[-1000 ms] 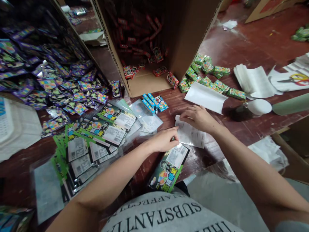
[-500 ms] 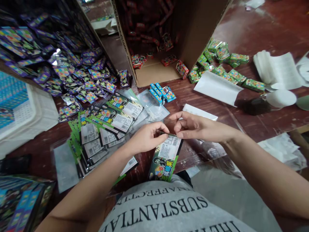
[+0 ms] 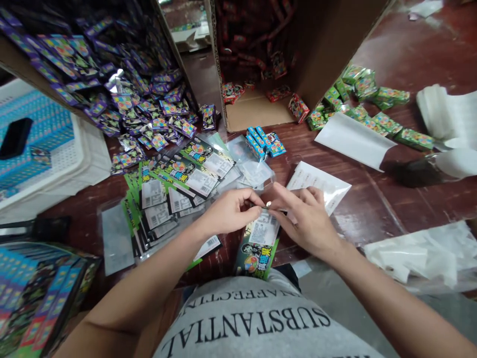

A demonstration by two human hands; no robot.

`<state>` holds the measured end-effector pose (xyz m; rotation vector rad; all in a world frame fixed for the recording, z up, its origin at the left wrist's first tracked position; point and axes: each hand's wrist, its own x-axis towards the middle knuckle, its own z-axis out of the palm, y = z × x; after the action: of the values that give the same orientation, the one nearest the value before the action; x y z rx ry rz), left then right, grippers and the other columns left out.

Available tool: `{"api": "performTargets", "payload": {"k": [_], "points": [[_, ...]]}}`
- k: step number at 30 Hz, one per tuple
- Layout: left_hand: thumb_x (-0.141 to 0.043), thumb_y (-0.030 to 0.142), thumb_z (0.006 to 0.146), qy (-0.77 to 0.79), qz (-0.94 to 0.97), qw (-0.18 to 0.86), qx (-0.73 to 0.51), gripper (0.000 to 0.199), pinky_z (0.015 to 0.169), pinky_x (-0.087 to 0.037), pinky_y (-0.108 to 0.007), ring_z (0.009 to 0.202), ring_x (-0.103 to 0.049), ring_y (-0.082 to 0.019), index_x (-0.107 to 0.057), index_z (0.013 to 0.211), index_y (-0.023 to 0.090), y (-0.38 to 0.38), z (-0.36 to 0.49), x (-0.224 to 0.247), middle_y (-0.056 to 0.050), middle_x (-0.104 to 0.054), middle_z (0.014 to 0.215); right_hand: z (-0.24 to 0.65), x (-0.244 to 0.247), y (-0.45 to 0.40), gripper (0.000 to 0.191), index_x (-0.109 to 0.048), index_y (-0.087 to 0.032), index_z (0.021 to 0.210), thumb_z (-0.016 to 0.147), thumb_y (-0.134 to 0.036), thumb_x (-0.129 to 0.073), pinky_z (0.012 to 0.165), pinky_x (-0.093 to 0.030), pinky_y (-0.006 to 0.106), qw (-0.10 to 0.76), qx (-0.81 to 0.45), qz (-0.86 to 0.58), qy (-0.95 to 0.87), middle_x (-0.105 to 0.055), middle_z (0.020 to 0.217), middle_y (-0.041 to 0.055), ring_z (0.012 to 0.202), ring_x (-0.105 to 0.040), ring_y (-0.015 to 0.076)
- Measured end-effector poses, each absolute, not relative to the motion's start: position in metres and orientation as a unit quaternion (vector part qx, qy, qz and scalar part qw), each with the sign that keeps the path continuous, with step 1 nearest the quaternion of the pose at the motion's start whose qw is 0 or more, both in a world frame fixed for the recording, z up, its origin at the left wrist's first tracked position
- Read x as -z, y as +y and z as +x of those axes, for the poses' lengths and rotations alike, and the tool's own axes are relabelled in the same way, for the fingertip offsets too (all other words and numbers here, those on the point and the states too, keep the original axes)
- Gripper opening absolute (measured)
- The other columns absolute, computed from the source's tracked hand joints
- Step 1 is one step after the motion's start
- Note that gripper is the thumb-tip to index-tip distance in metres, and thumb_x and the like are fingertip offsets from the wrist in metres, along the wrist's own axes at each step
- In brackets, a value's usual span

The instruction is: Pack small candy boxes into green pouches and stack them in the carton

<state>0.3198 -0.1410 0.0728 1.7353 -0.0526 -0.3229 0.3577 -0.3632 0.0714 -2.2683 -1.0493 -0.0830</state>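
Observation:
My left hand [image 3: 234,211] pinches the top edge of a black-and-green printed packaging bag [image 3: 257,253] with a white barcode panel. The bag's lower end reaches down to my shirt. My right hand [image 3: 307,214] is at the same edge, thumb low and forefinger above, with a small pale round piece [image 3: 268,204] like a sticker at the fingertips. Just behind that hand lies a white sheet [image 3: 316,184] with rows of small print. To the left, a fanned pile of similar printed bags [image 3: 186,171] lies on clear plastic sleeves [image 3: 117,243].
Behind stand a carton of purple candy packets [image 3: 149,109] and a carton [image 3: 257,117] with red packets. Blue packets [image 3: 264,141] lie before it, green packets [image 3: 387,122] to the right. A white crate [image 3: 91,164] holds blue boxes and a phone [image 3: 15,138].
My right hand has turned and come in against the bag's top edge, with a small pale piece now at its fingertips. More of the white sheet shows. The view has shifted left.

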Motion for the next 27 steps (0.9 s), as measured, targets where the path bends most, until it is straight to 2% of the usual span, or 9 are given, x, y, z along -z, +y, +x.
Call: {"api": "performTargets", "payload": {"k": [3, 6, 11, 14, 17, 19, 22, 24, 27], "points": [[-0.072, 0.03, 0.081, -0.034, 0.765, 0.627, 0.143, 0.01, 0.064, -0.047, -0.03, 0.068, -0.062, -0.016, -0.068, 0.083, 0.021, -0.14, 0.318, -0.074, -0.004, -0.07, 0.081, 0.349, -0.066, -0.354, 0.083, -0.005, -0.037, 0.162, 0.099, -0.025, -0.057, 0.092, -0.034, 0.054, 0.313, 0.037, -0.865, -0.39, -0.078, 0.106, 0.0023, 0.093, -0.059, 0.0308], [-0.08, 0.035, 0.075, -0.046, 0.799, 0.585, 0.13, 0.023, 0.063, -0.047, -0.029, 0.069, -0.061, -0.016, -0.065, 0.085, 0.022, -0.134, 0.32, -0.077, -0.003, -0.069, 0.082, 0.352, -0.063, -0.344, 0.085, 0.001, -0.034, 0.163, 0.099, -0.028, -0.055, 0.093, -0.038, 0.056, 0.337, -0.033, -0.857, -0.389, -0.075, 0.115, 0.0042, 0.099, -0.059, 0.0322], [-0.078, 0.024, 0.076, -0.033, 0.797, 0.584, 0.152, 0.044, 0.063, -0.051, -0.027, 0.077, -0.066, -0.019, -0.064, 0.118, 0.024, -0.081, 0.309, -0.095, -0.005, -0.072, 0.093, 0.348, -0.06, -0.349, 0.092, 0.003, -0.035, 0.163, 0.096, -0.033, -0.061, 0.11, -0.036, 0.062, 0.438, -0.106, -0.803, -0.39, -0.055, 0.148, 0.0079, 0.13, -0.05, 0.0341], [-0.077, 0.025, 0.08, 0.061, 0.782, 0.617, 0.064, 0.063, 0.068, -0.055, -0.027, 0.084, -0.068, -0.02, -0.053, 0.138, 0.027, -0.043, 0.28, -0.102, -0.006, -0.071, 0.102, 0.324, -0.05, -0.359, 0.09, -0.006, -0.037, 0.162, 0.094, -0.035, -0.065, 0.115, -0.036, 0.061, 0.551, -0.087, -0.783, -0.274, -0.039, 0.159, 0.0108, 0.141, -0.043, 0.0339], [-0.078, 0.028, 0.082, 0.141, 0.752, 0.643, -0.03, 0.076, 0.078, -0.058, -0.029, 0.097, -0.068, -0.02, -0.042, 0.148, 0.033, -0.036, 0.238, -0.091, -0.006, -0.066, 0.121, 0.298, -0.035, -0.352, 0.089, -0.012, -0.039, 0.16, 0.091, -0.036, -0.069, 0.103, -0.052, 0.056, 0.656, -0.118, -0.726, -0.17, -0.045, 0.151, 0.0135, 0.13, -0.055, 0.0321], [-0.077, 0.03, 0.084, 0.167, 0.733, 0.659, -0.028, 0.072, 0.083, -0.058, -0.031, 0.104, -0.067, -0.02, -0.042, 0.147, 0.034, -0.051, 0.212, -0.077, -0.006, -0.062, 0.13, 0.29, -0.03, -0.338, 0.083, -0.02, -0.039, 0.156, 0.09, -0.035, -0.07, 0.094, -0.058, 0.049, 0.701, -0.102, -0.696, -0.12, -0.051, 0.14, 0.0121, 0.115, -0.064, 0.0276], [-0.076, 0.033, 0.084, 0.176, 0.734, 0.656, 0.014, 0.046, 0.084, -0.058, -0.034, 0.101, -0.067, -0.021, -0.06, 0.126, 0.026, -0.081, 0.189, -0.062, -0.006, -0.067, 0.119, 0.297, -0.034, -0.32, 0.068, -0.03, -0.037, 0.149, 0.091, -0.032, -0.067, 0.081, -0.061, 0.039, 0.723, -0.047, -0.682, -0.099, -0.058, 0.126, 0.0082, 0.098, -0.067, 0.0209], [-0.079, 0.033, 0.081, 0.154, 0.751, 0.642, 0.025, 0.031, 0.086, -0.058, -0.035, 0.099, -0.067, -0.021, -0.065, 0.106, 0.021, -0.097, 0.189, -0.06, -0.005, -0.068, 0.109, 0.307, -0.041, -0.316, 0.067, -0.029, -0.037, 0.149, 0.093, -0.029, -0.066, 0.077, -0.061, 0.037, 0.717, -0.079, -0.676, -0.152, -0.063, 0.117, 0.006, 0.094, -0.066, 0.0195], [-0.077, 0.031, 0.082, 0.134, 0.741, 0.657, -0.018, 0.036, 0.085, -0.058, -0.035, 0.095, -0.068, -0.019, -0.061, 0.113, 0.023, -0.111, 0.204, -0.063, -0.005, -0.065, 0.112, 0.319, -0.047, -0.318, 0.072, -0.025, -0.036, 0.154, 0.094, -0.027, -0.064, 0.081, -0.059, 0.036, 0.688, -0.166, -0.66, -0.252, -0.065, 0.112, 0.0042, 0.094, -0.065, 0.0186]]}}
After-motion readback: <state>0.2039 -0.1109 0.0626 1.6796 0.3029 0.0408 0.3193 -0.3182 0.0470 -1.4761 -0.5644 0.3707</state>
